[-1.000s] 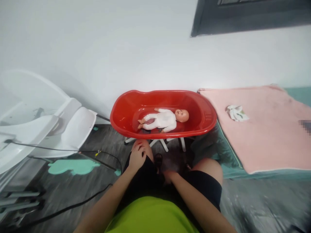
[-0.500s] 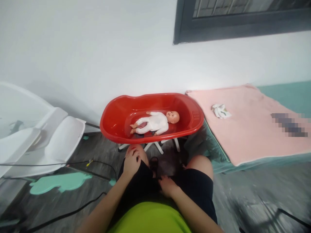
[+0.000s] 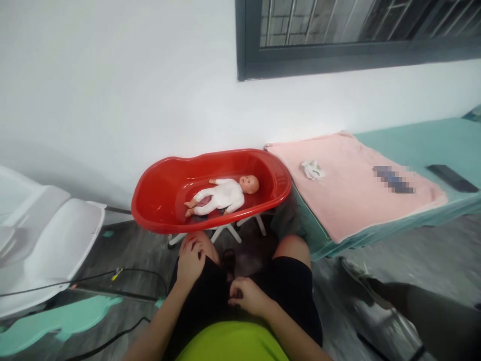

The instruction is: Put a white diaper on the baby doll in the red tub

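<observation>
We count one left hand (image 3: 191,260) and one right hand (image 3: 246,297). Before them we find one red tub (image 3: 158,200) holding one doll (image 3: 221,196). Beside it we see one teal mattress (image 3: 409,143) carrying one pink towel (image 3: 349,200) and one black oblong object (image 3: 453,178). On the towel we count one white cloth (image 3: 312,170) and one blurred item (image 3: 394,179). We also count one window (image 3: 338,25), one white plastic seat (image 3: 63,235) and one teal floor mat (image 3: 56,321).
</observation>
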{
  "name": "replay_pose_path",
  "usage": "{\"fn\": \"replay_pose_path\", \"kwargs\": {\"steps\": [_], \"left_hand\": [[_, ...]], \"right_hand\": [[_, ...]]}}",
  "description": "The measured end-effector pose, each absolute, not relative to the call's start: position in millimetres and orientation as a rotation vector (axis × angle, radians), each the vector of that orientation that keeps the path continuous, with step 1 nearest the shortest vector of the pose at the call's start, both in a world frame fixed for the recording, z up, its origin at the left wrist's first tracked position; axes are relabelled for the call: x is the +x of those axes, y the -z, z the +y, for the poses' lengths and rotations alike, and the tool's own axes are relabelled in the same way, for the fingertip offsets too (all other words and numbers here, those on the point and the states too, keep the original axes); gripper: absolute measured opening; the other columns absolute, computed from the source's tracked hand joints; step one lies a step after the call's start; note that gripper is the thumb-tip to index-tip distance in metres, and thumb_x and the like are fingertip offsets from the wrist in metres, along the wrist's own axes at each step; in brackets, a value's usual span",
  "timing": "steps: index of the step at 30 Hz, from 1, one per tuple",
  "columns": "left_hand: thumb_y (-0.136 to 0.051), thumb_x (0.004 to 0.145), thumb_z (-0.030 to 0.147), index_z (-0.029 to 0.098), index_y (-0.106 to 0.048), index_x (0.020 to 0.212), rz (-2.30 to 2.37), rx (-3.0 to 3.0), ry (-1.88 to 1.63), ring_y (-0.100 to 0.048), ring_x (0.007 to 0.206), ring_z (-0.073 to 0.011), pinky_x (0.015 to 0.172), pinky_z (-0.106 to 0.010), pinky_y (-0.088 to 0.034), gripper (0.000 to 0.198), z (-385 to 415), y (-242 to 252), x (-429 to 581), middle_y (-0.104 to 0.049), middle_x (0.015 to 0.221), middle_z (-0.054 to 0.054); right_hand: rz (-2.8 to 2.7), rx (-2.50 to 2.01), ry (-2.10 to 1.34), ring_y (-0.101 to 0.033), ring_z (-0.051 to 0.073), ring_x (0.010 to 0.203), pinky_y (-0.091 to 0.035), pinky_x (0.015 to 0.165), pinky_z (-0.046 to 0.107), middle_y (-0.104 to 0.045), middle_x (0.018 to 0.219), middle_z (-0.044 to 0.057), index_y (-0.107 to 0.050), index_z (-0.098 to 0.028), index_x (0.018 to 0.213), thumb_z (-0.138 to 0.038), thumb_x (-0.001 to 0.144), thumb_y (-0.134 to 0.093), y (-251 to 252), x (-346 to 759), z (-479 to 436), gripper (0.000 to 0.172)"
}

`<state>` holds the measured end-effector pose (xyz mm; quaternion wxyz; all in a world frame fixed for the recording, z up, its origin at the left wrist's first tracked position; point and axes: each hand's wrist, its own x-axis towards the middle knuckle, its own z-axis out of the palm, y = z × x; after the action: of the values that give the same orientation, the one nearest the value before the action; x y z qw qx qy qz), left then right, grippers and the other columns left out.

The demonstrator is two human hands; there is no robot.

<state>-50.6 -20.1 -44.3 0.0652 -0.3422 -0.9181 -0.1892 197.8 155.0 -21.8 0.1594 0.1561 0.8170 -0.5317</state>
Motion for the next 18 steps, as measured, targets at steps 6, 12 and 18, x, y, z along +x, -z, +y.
{"fn": "replay_pose_path", "kwargs": {"steps": [6, 12, 18], "left_hand": [[-0.057, 0.105, 0.024, 0.020, -0.080, 0.122, -2.781, -1.055, 0.547, -0.062, 0.151, -0.0404, 0.134, -0.060, -0.052, 0.029, -19, 42, -51, -0.070, 0.148, -0.018], [-0.058, 0.104, 0.024, 0.021, -0.079, 0.119, -2.790, -1.055, 0.526, -0.055, 0.157, -0.0420, 0.136, -0.062, -0.049, 0.026, -19, 37, -50, -0.069, 0.145, -0.018], [-0.059, 0.103, 0.024, 0.021, -0.079, 0.120, -2.812, -1.057, 0.537, -0.056, 0.156, -0.0420, 0.136, -0.062, -0.049, 0.026, -18, 34, -50, -0.069, 0.143, -0.019]], "right_hand": [[2.368, 0.200, 1.273, -0.071, 0.015, 0.088, -0.042, 0.077, 0.021, -0.078, 0.093, 0.001, -0.085, -0.019, 0.091, 0.002, 0.081, -0.073, 38, 185, 156, 0.026], [2.242, 0.022, 1.445, -0.064, 0.011, 0.076, -0.041, 0.072, 0.018, -0.072, 0.081, -0.003, -0.084, -0.018, 0.088, 0.001, 0.079, -0.075, 42, 179, 166, 0.023], [2.258, 0.312, 1.586, -0.058, 0.009, 0.069, -0.036, 0.071, 0.020, -0.068, 0.076, -0.003, -0.081, -0.014, 0.084, -0.014, 0.082, -0.095, 48, 177, 159, 0.014]]}}
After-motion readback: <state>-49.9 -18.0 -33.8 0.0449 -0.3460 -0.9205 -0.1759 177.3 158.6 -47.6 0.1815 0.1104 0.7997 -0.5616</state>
